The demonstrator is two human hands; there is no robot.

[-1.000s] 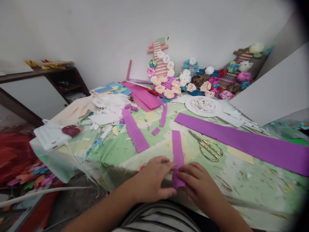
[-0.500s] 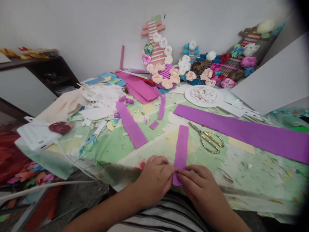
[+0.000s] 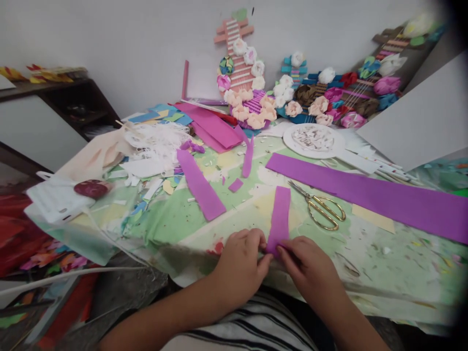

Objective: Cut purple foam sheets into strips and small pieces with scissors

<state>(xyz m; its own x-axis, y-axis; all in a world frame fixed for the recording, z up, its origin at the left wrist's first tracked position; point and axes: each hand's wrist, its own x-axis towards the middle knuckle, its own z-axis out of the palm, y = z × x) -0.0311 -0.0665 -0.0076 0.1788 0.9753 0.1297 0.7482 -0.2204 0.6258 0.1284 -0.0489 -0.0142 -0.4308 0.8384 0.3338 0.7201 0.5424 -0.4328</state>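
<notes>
purple strip (image 3: 280, 214) gathered up at near end, pinched by left hand (image 3: 243, 263) and right hand (image 3: 310, 265); rest beyond.

Through the head camera I see a plain wall (image 3: 146, 44), greyish white, which fills the upper part of my view. At the left stands a cabinet (image 3: 58, 95) of dark brown colour, having a pale front panel (image 3: 32, 134) and, next to it, open shelves (image 3: 78, 112). The table (image 3: 398, 282) is covered by a stained cloth (image 3: 157, 222) in green and cream. At the right I notice a large pale board (image 3: 435, 112), standing tilted. The floor (image 3: 124, 292), lower left, is dark grey. The light looks soft and rather dull.
</notes>
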